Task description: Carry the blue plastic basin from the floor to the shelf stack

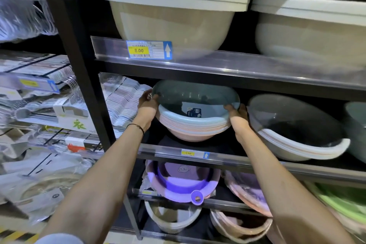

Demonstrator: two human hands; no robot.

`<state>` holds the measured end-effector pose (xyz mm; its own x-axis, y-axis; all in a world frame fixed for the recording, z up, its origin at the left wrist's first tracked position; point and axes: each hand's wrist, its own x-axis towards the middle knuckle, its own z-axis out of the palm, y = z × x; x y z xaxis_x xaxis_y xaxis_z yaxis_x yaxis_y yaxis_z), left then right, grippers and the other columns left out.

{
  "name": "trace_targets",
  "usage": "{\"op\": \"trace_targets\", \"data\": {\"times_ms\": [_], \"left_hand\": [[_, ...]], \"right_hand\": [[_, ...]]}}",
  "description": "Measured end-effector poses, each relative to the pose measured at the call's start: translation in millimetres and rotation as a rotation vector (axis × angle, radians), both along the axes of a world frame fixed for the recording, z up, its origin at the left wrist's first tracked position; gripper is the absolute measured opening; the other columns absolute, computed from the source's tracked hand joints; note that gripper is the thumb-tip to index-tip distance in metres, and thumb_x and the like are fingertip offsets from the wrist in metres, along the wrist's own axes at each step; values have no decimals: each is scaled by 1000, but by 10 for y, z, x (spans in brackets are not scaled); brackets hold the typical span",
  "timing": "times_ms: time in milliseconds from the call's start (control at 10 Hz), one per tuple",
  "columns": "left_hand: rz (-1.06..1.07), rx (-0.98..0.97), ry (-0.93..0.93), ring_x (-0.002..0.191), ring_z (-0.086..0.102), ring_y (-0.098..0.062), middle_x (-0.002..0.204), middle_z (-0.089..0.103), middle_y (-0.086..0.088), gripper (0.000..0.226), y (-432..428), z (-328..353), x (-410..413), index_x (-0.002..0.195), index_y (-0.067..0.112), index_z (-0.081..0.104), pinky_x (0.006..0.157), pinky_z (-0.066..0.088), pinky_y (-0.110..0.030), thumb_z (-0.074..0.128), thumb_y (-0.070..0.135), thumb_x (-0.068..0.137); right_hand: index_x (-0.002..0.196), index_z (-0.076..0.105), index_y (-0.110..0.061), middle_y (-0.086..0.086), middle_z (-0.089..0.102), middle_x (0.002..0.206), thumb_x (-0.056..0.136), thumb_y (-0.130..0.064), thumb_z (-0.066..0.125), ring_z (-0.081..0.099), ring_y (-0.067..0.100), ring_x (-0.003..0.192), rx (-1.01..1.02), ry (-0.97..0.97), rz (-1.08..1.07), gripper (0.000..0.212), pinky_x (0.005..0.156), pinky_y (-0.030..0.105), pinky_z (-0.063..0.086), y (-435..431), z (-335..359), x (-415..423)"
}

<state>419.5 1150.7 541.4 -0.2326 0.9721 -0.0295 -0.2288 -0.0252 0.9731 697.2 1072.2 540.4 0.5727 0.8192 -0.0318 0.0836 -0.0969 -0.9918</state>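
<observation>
Two bare forearms reach up. The left hand (pixel 147 103) and right hand (pixel 237 114) each clasp an opposite rim of the blue plastic basin (pixel 195 95). It sits tilted between them, nested on the stack of pastel basins (pixel 190 127) just under the grip, on the shelf (pixel 237 159).

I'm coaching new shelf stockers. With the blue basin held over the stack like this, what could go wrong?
1. The blue basin sits tilted on the stack, not nested. If the left hand and right hand let go now, it may slide forward.
2. Its far rim is close under the upper shelf and could catch.
3. The right hand is close beside the neighbouring basin and might nudge it.
</observation>
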Motion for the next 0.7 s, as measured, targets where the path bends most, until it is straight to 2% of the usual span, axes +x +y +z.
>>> {"op": "trace_targets", "data": {"times_ms": [100, 200, 300, 400, 500, 600, 700], "left_hand": [[-92, 10, 65, 100, 67, -26, 116, 71, -12, 18, -198, 119, -64, 114, 18, 66, 83, 57, -27, 61, 7, 101], [-151, -5, 211, 98, 67, -17, 110, 71, -2, 26, -454, 230, -173, 125, 13, 64, 85, 54, -23, 54, 7, 102], [-167, 3, 587, 77, 58, -15, 88, 64, -2, 16, -709, 389, -293, 100, 4, 67, 68, 44, -28, 52, 11, 98], [-223, 79, 981, 89, 59, -23, 95, 64, -8, 25, -942, 540, -354, 99, 6, 64, 82, 46, -38, 50, 28, 103], [-263, 156, 1325, 117, 55, -37, 119, 63, -17, 43, -1210, 670, -373, 127, 10, 63, 101, 43, -48, 44, 41, 104], [-264, 271, 1433, 128, 51, -36, 132, 60, -15, 51, -1534, 739, -388, 139, 15, 61, 105, 40, -48, 39, 43, 103], [-251, 295, 1474, 135, 47, -33, 142, 57, -15, 50, -1822, 852, -385, 143, 17, 59, 109, 35, -47, 39, 43, 105]], "right_hand": [[156, 40, -21, 11, 52, 154, 91, -46, 61, 51, 32, 137, -79, -86, 24, 72, 115, 45, 39, -266, 93, -119], [156, 38, -16, 20, 48, 155, 89, -55, 52, 45, 39, 139, -196, -304, 30, 79, 115, 44, 36, -565, 232, -223], [144, 46, -6, 25, 48, 147, 98, -57, 45, 42, 39, 138, -364, -552, 74, 69, 110, 48, 35, -883, 423, -346], [132, 52, -5, 20, 55, 135, 103, -50, 47, 46, 37, 134, -337, -767, 91, 53, 105, 47, 40, -1134, 615, -474], [140, 51, -2, 20, 56, 139, 104, -41, 48, 45, 37, 137, -278, -953, 113, 53, 109, 47, 39, -1378, 813, -578], [155, 43, -3, 21, 46, 158, 105, -39, 46, 37, 35, 148, -230, -1115, 160, 62, 120, 42, 28, -1651, 907, -644], [155, 43, -4, 20, 45, 158, 104, -41, 48, 36, 35, 149, -203, -1179, 181, 64, 119, 41, 26, -1911, 1007, -651]]}}
